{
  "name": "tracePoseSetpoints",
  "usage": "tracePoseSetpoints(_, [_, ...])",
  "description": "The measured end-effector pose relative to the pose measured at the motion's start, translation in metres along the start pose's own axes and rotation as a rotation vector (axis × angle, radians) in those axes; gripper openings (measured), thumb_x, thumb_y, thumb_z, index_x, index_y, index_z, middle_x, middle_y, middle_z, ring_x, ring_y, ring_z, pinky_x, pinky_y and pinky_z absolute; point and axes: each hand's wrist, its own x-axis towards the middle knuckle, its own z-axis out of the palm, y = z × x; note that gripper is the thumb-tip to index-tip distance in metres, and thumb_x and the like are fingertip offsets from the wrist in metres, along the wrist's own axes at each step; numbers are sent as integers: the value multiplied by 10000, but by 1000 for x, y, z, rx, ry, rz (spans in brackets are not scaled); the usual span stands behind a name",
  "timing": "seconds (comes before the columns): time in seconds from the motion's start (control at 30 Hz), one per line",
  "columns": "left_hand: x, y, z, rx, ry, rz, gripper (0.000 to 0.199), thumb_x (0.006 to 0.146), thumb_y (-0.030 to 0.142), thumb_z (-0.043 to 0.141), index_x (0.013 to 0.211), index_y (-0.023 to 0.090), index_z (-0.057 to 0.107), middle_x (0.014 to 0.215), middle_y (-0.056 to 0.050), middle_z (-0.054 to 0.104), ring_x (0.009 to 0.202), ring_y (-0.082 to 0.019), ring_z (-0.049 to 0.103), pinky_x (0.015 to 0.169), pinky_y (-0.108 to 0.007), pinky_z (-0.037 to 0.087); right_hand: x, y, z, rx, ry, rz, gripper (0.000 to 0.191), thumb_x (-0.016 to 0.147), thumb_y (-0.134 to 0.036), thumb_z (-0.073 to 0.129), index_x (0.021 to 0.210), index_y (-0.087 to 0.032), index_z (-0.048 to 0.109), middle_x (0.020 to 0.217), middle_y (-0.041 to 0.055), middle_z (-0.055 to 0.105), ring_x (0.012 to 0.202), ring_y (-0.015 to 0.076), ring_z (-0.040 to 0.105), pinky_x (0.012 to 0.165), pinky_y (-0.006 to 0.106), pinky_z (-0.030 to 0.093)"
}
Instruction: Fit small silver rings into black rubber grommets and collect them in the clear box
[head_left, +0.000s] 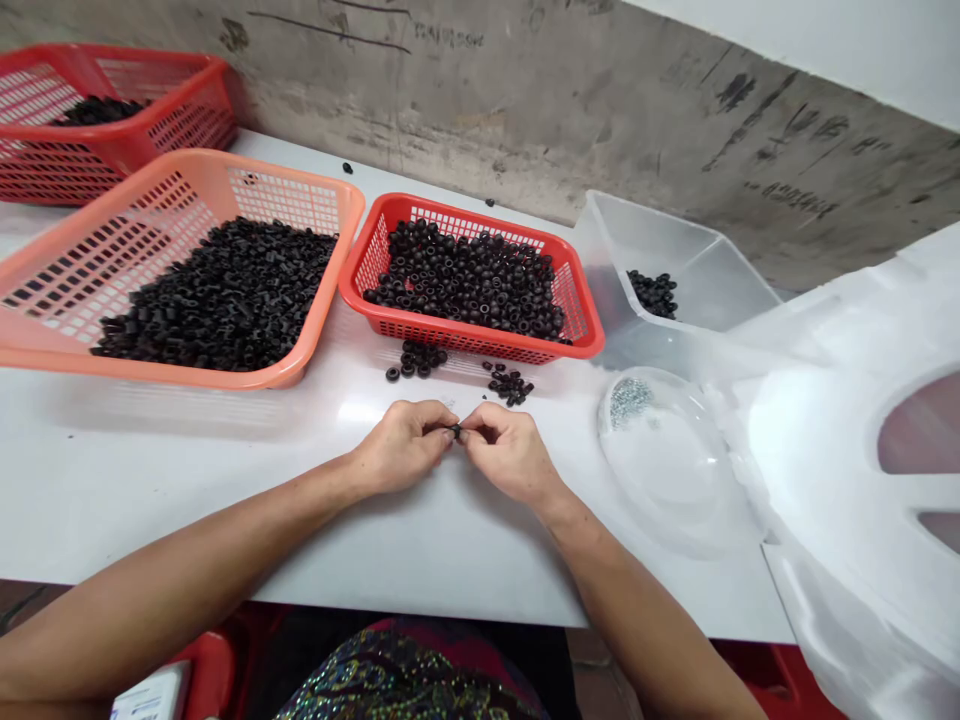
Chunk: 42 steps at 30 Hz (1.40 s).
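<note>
My left hand [409, 445] and my right hand [510, 448] meet over the white table, fingertips pinched together on a small black part [455, 430]. Most of that part is hidden by the fingers, so its exact shape is unclear. Just beyond the hands lie two small piles on the tabletop: black rings [417, 360] to the left and smaller black pieces [508, 384] to the right. Behind them stands a red basket [472, 338] holding many round black parts with holes [472, 275].
An orange basket [292, 365] full of small black tubular pieces [225, 295] stands at left, another red basket [187, 115] behind it. To the right are a clear bin [705, 270] with black parts, a clear round dish [675, 510] with tiny silvery pieces, and white plastic [817, 440].
</note>
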Motion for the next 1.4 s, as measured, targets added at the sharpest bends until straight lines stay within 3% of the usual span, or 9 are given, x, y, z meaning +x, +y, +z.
tracePoseSetpoints(0.1, [-1, 6, 0, -77, -30, 37, 131, 770, 168, 520, 832, 135, 629, 659, 16, 599, 535, -86, 498, 525, -223, 404, 4, 5, -7, 285, -117, 102, 32, 699, -179, 610, 688, -157, 590, 558, -27, 561, 490, 86, 483, 468, 208, 378])
tracePoseSetpoints(0.27, [-1, 6, 1, -67, -81, 227, 181, 839, 152, 461, 899, 154, 632, 795, -26, 632, 764, -132, 573, 749, -287, 456, 10, 16, -15, 648, -305, 189, 222, 670, -264, 744, 778, -143, 593, 639, 7, 621, 580, 115, 597, 493, 201, 452])
tracePoseSetpoints(0.53, [3, -9, 3, 180, 111, 452, 209, 830, 145, 504, 904, 211, 688, 983, -62, 478, 971, -178, 483, 890, -362, 421, 8, 19, -10, 866, -499, 177, 386, 723, -297, 729, 1065, -140, 640, 1037, 81, 626, 923, 144, 606, 811, 266, 529])
tracePoseSetpoints(0.67, [4, -10, 4, 67, 101, 458, 205, 823, 151, 523, 941, 221, 676, 1019, -62, 499, 989, -186, 497, 888, -368, 432, 8, 19, -8, 874, -443, 185, 365, 708, -301, 739, 1033, -148, 673, 1003, 75, 645, 881, 137, 615, 791, 256, 532])
tracePoseSetpoints(0.83, [0, -8, 8, -178, 20, 286, 414, 779, 174, 587, 1185, 187, 511, 1059, -74, 544, 899, -167, 545, 813, -331, 479, 8, 19, -8, 837, -383, 176, 286, 697, -285, 735, 955, -166, 703, 860, 53, 677, 721, 126, 630, 737, 286, 530])
tracePoseSetpoints(1.07, [-4, -10, 8, 132, -56, 294, 355, 836, 240, 521, 1183, 169, 506, 992, -49, 577, 914, -173, 536, 810, -299, 474, 7, 15, -7, 677, -327, 95, 148, 733, -221, 658, 852, -154, 713, 774, 28, 664, 724, 123, 599, 707, 251, 484])
tracePoseSetpoints(1.27, [-4, -13, 8, 136, -8, 352, 414, 840, 276, 539, 1236, 180, 469, 998, -55, 578, 871, -163, 540, 801, -320, 476, 4, 1, -12, 468, -358, 4, 209, 768, -232, 611, 944, -153, 693, 852, 54, 680, 828, 164, 621, 771, 309, 496])
tracePoseSetpoints(1.33, [-3, -14, 8, 85, 33, 371, 462, 833, 284, 555, 1268, 187, 435, 1051, -75, 570, 939, -177, 536, 847, -347, 466, 2, -6, -20, 393, -229, -43, 253, 786, -235, 590, 1019, -171, 666, 895, 56, 680, 808, 165, 634, 737, 319, 517])
tracePoseSetpoints(1.4, [-2, -16, 7, 39, 76, 372, 488, 827, 286, 563, 1282, 184, 418, 1093, -94, 560, 973, -184, 536, 874, -371, 459, 3, -14, -39, 277, 28, -133, 266, 807, -248, 571, 1053, -181, 646, 915, 55, 678, 766, 155, 640, 709, 321, 528])
